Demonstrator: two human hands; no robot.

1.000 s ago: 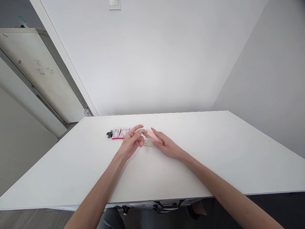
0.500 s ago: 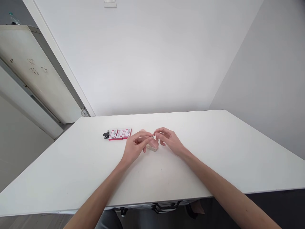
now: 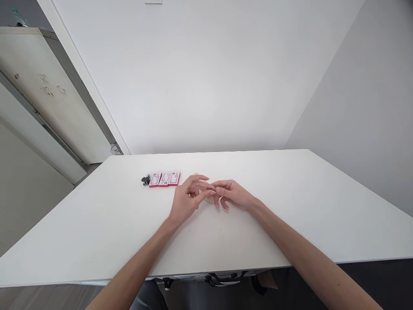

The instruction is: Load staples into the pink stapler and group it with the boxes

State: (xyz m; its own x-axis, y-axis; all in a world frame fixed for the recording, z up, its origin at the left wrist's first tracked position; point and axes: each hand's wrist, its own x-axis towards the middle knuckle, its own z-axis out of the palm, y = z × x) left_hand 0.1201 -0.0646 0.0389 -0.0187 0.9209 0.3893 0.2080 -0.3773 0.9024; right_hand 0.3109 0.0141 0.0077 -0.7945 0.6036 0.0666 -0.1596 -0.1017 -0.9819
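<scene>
My left hand (image 3: 186, 199) and my right hand (image 3: 236, 194) meet over the middle of the table. The thumbs and forefingers of both are pinched together around a small dark thing (image 3: 213, 189), too small to name. Other fingers of each hand are bent and held apart. Beneath my fingers lies a pale beige object (image 3: 210, 201); most of it is hidden, so I cannot tell its kind.
Three small pink-and-white boxes (image 3: 164, 179) lie in a row on the white table (image 3: 97, 232), left of my hands. A black-and-silver item (image 3: 146, 180) touches their left end. The white wall (image 3: 206, 86) rises behind the table's far edge.
My right hand has come closer to the left and lowered slightly, so the fingertips now meet. They cover more of the object beneath, whose pink part showed before. The view has tilted a little.
</scene>
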